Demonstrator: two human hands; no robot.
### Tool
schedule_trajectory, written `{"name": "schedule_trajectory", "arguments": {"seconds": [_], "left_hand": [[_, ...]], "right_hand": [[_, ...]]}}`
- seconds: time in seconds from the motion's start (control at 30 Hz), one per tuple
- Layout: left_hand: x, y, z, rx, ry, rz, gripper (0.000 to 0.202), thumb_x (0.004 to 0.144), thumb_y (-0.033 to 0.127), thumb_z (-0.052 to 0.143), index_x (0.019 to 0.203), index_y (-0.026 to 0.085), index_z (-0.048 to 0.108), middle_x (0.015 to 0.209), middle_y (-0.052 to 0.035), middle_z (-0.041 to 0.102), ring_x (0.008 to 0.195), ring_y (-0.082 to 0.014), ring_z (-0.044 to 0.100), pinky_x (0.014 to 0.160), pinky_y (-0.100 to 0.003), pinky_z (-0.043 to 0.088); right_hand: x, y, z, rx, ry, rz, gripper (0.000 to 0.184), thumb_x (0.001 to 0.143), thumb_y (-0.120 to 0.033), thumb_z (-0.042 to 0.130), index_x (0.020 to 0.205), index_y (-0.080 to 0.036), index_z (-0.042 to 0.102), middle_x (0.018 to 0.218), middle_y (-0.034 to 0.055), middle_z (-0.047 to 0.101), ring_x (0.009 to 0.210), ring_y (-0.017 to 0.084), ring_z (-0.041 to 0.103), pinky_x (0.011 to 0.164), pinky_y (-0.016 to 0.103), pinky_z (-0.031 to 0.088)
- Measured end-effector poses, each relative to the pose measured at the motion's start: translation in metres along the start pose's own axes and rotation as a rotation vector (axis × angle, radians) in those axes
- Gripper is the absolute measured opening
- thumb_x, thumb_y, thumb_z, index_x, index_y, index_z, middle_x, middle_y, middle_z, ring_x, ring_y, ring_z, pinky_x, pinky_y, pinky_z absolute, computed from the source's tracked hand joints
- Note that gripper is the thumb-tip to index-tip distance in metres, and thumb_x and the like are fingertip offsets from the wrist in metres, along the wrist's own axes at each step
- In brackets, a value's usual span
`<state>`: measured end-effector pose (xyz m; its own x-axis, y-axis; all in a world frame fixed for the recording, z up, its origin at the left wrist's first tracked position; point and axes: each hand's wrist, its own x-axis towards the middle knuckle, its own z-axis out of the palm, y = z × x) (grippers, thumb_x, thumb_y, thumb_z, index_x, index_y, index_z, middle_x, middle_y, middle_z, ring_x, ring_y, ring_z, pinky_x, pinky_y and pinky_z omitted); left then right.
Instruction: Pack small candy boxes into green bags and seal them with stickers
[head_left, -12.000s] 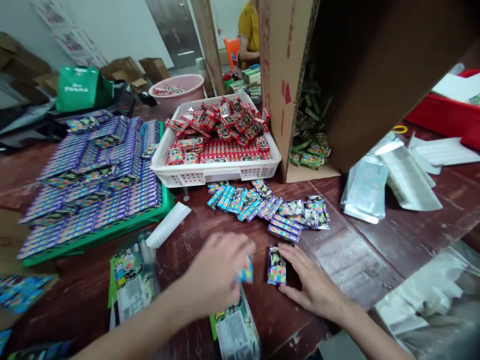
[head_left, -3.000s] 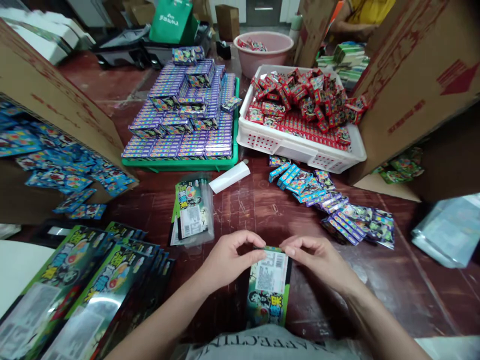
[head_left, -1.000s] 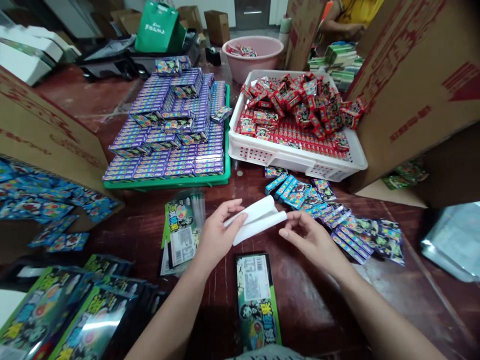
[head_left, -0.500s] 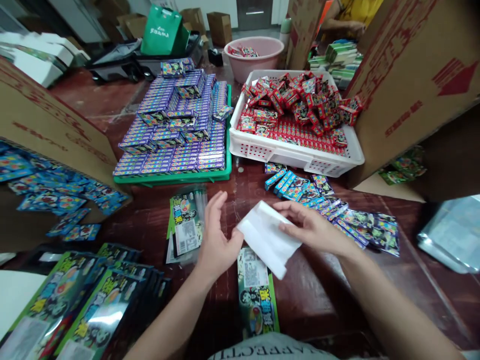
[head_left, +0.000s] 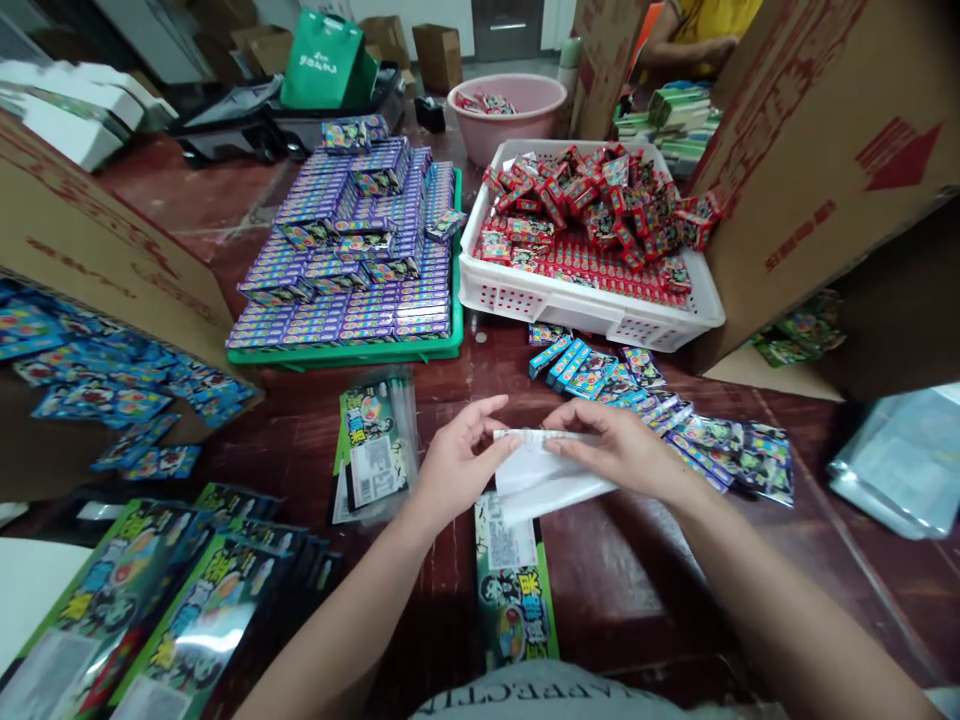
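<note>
Between my two hands is a white sheet of paper or film (head_left: 551,485), its upper edge folded over. My left hand (head_left: 465,455) pinches its left end with thumb and fingers. At the right end, my right hand (head_left: 611,445) grips the same edge, thumb underneath. Below the sheet lies a green and black printed candy package (head_left: 514,600), partly covered by it. Left of my left hand rests a stack of similar printed cards in clear sleeves (head_left: 373,445). Small blue and purple candy boxes (head_left: 581,370) lie loosely beyond my right hand.
A green tray (head_left: 345,355) bears rows of purple boxes; a white basket (head_left: 540,308) holds red ones. Cardboard boxes (head_left: 105,220) flank the table. Finished-looking green packages (head_left: 202,630) pile at lower left, clear bags (head_left: 896,470) at right. A person in yellow (head_left: 709,30) sits far back.
My left hand has moved right and closed on the white sheet's left end. The sheet has turned from slanted to nearly level, with its upper edge folded over.
</note>
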<state>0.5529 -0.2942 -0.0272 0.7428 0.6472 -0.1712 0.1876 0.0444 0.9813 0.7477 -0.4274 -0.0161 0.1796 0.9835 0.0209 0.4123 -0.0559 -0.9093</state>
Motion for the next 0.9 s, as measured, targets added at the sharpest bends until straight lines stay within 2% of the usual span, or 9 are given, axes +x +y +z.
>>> {"name": "schedule_trajectory", "arguments": {"seconds": [0.13, 0.27, 0.37, 0.43, 0.53, 0.67, 0.73, 0.83, 0.9], "left_hand": [[0.000, 0.002, -0.002, 0.033, 0.014, 0.015, 0.054, 0.085, 0.030, 0.074, 0.135, 0.020, 0.057, 0.094, -0.0028, 0.071, 0.088, -0.0165, 0.067, 0.079, -0.027, 0.051], [0.004, -0.004, -0.005, 0.032, 0.022, -0.010, 0.054, 0.084, 0.031, 0.074, 0.134, 0.021, 0.058, 0.093, -0.0028, 0.072, 0.085, -0.0170, 0.068, 0.074, -0.027, 0.051], [0.007, -0.007, -0.006, 0.043, 0.031, -0.029, 0.054, 0.084, 0.029, 0.073, 0.135, 0.020, 0.057, 0.093, -0.0032, 0.073, 0.086, -0.0177, 0.069, 0.074, -0.027, 0.052], [0.007, -0.007, -0.004, 0.053, 0.030, -0.009, 0.053, 0.085, 0.027, 0.071, 0.136, 0.020, 0.056, 0.096, -0.0038, 0.073, 0.090, -0.0180, 0.070, 0.078, -0.028, 0.053], [0.008, -0.004, -0.001, 0.052, 0.010, 0.021, 0.051, 0.087, 0.025, 0.068, 0.137, 0.021, 0.055, 0.098, -0.0041, 0.073, 0.094, -0.0185, 0.070, 0.083, -0.029, 0.053], [0.017, -0.008, -0.003, 0.082, 0.018, 0.000, 0.051, 0.088, 0.029, 0.068, 0.136, 0.019, 0.054, 0.096, -0.0059, 0.073, 0.090, -0.0204, 0.070, 0.081, -0.032, 0.054], [0.017, -0.014, -0.010, 0.172, 0.129, 0.036, 0.061, 0.086, 0.031, 0.071, 0.142, 0.018, 0.048, 0.107, -0.0095, 0.072, 0.099, -0.0231, 0.069, 0.088, -0.038, 0.053], [-0.002, -0.026, -0.023, 0.454, 0.409, 0.181, 0.078, 0.082, 0.036, 0.077, 0.148, 0.021, 0.040, 0.137, -0.0150, 0.056, 0.127, -0.0291, 0.054, 0.107, -0.048, 0.042], [-0.025, -0.034, -0.026, 0.599, 0.401, 0.212, 0.059, 0.087, 0.036, 0.072, 0.140, 0.024, 0.051, 0.138, -0.0125, 0.053, 0.130, -0.0291, 0.049, 0.110, -0.048, 0.038]], "right_hand": [[0.004, 0.000, -0.004, -0.108, 0.086, -0.070, 0.024, 0.089, -0.037, 0.072, 0.109, -0.025, 0.068, 0.110, 0.0054, 0.070, 0.104, 0.022, 0.065, 0.093, 0.039, 0.051], [0.003, -0.001, -0.009, -0.121, 0.075, -0.125, 0.010, 0.092, -0.035, 0.068, 0.094, -0.026, 0.072, 0.107, 0.0057, 0.069, 0.102, 0.023, 0.065, 0.092, 0.041, 0.051], [0.004, -0.002, -0.012, -0.116, 0.144, -0.168, 0.010, 0.093, -0.034, 0.066, 0.092, -0.027, 0.074, 0.105, 0.0061, 0.069, 0.105, 0.024, 0.064, 0.095, 0.042, 0.050], [0.008, -0.002, -0.011, -0.114, 0.169, -0.167, 0.015, 0.092, -0.035, 0.068, 0.106, -0.028, 0.072, 0.109, 0.0062, 0.069, 0.108, 0.024, 0.063, 0.099, 0.044, 0.049], [0.016, 0.001, -0.005, -0.106, 0.094, -0.143, 0.046, 0.092, -0.033, 0.070, 0.136, -0.030, 0.057, 0.113, 0.0051, 0.070, 0.108, 0.024, 0.064, 0.100, 0.045, 0.047], [0.017, -0.004, 0.003, -0.094, 0.074, -0.160, 0.052, 0.095, -0.026, 0.064, 0.144, -0.031, 0.048, 0.097, 0.0013, 0.071, 0.099, 0.022, 0.065, 0.102, 0.048, 0.044], [0.011, -0.012, 0.004, -0.005, 0.124, -0.151, 0.055, 0.095, -0.027, 0.065, 0.146, -0.032, 0.046, 0.096, 0.0014, 0.069, 0.096, 0.022, 0.065, 0.101, 0.048, 0.045], [-0.005, -0.023, 0.002, 0.190, 0.219, -0.076, 0.061, 0.093, -0.029, 0.068, 0.148, -0.035, 0.043, 0.093, 0.0019, 0.066, 0.089, 0.022, 0.065, 0.092, 0.045, 0.053], [-0.016, -0.025, 0.003, 0.275, 0.170, 0.001, 0.060, 0.092, -0.030, 0.069, 0.146, -0.036, 0.045, 0.093, 0.0023, 0.065, 0.086, 0.021, 0.065, 0.085, 0.042, 0.056]]}}
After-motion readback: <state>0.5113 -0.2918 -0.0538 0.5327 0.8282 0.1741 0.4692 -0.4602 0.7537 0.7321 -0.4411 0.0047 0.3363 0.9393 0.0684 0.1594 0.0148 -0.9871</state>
